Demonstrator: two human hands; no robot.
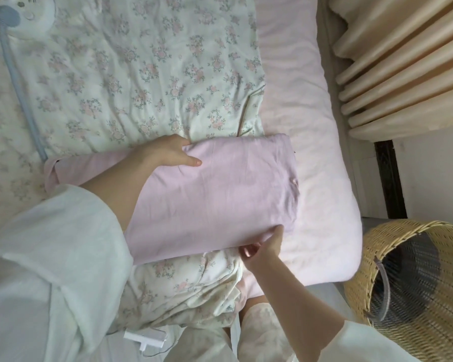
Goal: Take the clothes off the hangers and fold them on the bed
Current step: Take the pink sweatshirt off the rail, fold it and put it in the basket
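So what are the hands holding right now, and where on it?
Both hold the folded pink garment. The left hand grips its far edge, thumb on top; the right hand pinches its near edge close to the right corner.

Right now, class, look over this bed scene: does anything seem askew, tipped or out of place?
The wicker basket beside the bed lies tipped on its side, its dark-lined opening facing the camera. The pink garment is folded fairly squarely, the left hand and right hand holding opposite edges.
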